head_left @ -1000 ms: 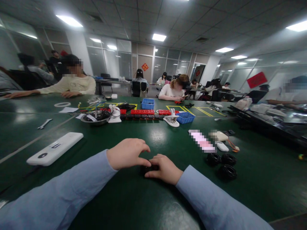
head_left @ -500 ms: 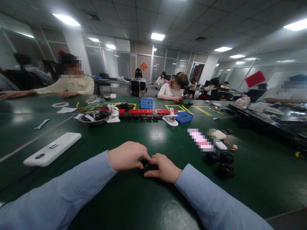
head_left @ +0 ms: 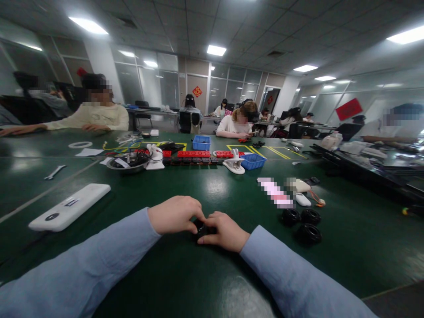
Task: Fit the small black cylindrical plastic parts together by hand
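Leftmost, I see the left hand (head_left: 178, 215) has closed inward since a second ago, now pinching a black piece (head_left: 200, 225) at the table (head_left: 159, 278); the right hand (head_left: 225, 231) pinches its right side; farther right lie three black tyres (head_left: 303, 234).

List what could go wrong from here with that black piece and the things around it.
The left hand and right hand crowd together on the small black piece, so their fingers might get in each other's way and let it slip. The right sleeve lies near three black tyre-like pieces; an outward swing could knock them. The left sleeve might likewise nudge the white device.
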The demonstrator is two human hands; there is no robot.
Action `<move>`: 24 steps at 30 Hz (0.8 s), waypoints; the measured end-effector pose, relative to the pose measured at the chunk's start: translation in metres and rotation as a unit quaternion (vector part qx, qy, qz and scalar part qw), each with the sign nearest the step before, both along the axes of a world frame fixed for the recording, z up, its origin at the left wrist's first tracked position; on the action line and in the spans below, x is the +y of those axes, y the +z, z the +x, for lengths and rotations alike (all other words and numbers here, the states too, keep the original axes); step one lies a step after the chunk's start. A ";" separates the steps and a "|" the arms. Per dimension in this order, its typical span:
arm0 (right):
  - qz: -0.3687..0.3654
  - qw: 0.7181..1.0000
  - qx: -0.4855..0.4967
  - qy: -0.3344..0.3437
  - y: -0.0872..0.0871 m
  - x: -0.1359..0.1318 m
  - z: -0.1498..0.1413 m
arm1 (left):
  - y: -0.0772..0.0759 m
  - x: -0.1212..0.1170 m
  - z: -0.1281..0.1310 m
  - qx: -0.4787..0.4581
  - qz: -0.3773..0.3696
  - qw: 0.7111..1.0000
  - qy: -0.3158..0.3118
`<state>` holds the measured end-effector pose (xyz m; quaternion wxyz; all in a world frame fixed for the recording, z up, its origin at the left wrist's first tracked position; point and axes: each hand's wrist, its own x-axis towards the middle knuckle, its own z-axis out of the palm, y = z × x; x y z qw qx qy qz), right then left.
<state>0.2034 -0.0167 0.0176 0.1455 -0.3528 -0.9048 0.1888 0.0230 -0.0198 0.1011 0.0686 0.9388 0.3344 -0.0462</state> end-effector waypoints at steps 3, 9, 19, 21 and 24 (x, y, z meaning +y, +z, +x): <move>0.001 1.000 0.001 0.002 0.000 -0.001 0.000 | -0.001 -0.001 0.001 0.004 0.012 1.000 0.008; -0.002 1.000 0.002 0.004 0.001 -0.001 0.000 | -0.001 -0.003 0.002 0.009 0.019 1.000 0.024; -0.002 1.000 -0.009 0.006 0.004 -0.001 -0.003 | -0.005 -0.006 0.006 0.031 0.050 0.994 0.087; 0.000 1.000 -0.012 0.004 0.004 -0.001 -0.003 | -0.005 -0.008 0.008 0.040 0.058 0.992 0.109; 0.002 1.000 -0.010 0.001 0.004 0.000 -0.002 | -0.004 -0.013 0.012 0.060 0.080 0.987 0.129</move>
